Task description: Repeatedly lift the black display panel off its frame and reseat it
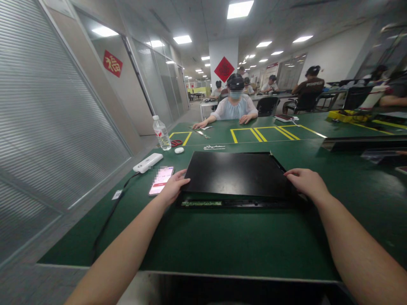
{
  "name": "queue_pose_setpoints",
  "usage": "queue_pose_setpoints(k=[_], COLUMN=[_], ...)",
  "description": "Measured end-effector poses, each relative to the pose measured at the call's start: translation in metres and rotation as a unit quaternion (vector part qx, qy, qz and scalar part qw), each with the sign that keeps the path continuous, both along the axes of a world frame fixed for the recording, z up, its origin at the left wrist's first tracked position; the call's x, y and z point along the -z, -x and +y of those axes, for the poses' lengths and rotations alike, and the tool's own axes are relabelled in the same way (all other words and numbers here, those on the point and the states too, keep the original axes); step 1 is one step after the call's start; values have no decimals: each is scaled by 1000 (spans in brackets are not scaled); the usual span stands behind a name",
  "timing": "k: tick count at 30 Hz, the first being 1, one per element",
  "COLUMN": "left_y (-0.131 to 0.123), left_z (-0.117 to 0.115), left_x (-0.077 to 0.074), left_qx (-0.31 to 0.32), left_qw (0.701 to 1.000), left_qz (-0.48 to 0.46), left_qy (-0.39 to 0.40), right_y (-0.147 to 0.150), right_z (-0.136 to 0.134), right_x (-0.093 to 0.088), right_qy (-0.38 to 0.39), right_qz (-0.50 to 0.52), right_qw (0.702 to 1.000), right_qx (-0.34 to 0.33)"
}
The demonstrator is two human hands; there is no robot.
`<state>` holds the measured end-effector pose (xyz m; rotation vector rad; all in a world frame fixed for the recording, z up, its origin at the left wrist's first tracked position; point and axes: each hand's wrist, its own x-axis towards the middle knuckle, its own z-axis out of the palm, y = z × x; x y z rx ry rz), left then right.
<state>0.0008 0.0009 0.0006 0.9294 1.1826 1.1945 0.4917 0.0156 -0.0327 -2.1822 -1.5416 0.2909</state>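
A glossy black flat panel (233, 173), which looks like a display screen, lies tilted over a shallow black frame (254, 203). Its near edge stands a little above the frame, and a strip of green circuit board (202, 203) shows in the gap. My left hand (173, 186) grips the panel's left edge, thumb on top and fingers partly under it. At the opposite side, my right hand (307, 183) pinches the right edge, where part of the frame's side also shows. Whether the right fingers touch the frame too is hidden.
Left of the panel lie a phone (161, 181), a white power bank (148, 163) with a black cable, and a water bottle (162, 133). Red scissors (177, 143) and thin white strips (214, 147) lie beyond. Across the green table (241, 241) sits a co-worker (234, 106).
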Motion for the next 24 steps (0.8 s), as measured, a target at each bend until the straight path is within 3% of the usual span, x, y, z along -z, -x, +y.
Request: queue_pose_setpoints(k=[16, 24], left_y=[0, 0], left_z=[-1, 0], left_x=[-1, 1], left_qx=[-3, -3], left_qw=[1000, 1000], left_qz=[15, 22], left_qy=[-4, -12], right_y=[8, 3], right_z=[-6, -4], right_x=[-10, -6], right_qy=[9, -6], right_qz=[-1, 4], right_qw=[1000, 1000], right_qx=[8, 0])
